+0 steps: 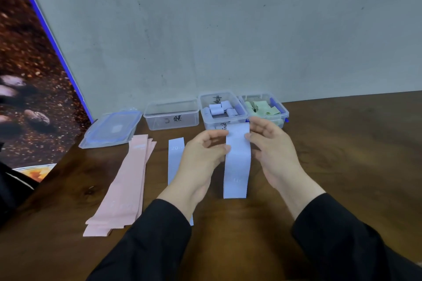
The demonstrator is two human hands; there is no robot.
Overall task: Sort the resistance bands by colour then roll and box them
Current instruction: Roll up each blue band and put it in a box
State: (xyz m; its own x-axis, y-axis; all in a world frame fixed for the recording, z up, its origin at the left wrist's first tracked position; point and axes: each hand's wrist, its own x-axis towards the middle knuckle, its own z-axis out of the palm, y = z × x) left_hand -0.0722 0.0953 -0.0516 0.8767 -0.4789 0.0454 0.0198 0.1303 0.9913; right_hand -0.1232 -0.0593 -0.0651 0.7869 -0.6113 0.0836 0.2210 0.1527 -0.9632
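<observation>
We pinch the lilac band [237,159] by its far end, left hand [201,157] & right hand [274,150]; a loose start (slack fingers) means the roll unwinds before reaching the lilac box [222,109].

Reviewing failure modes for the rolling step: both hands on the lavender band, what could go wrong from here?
1. The lavender band is pinched only at its upper edges by the left hand and right hand; its long tail hangs loose, so the roll may start skewed or slack.
2. The middle box already holds many rolls; another may not sit flat.
3. The left forearm lies over a second lavender band and could drag it.
</observation>
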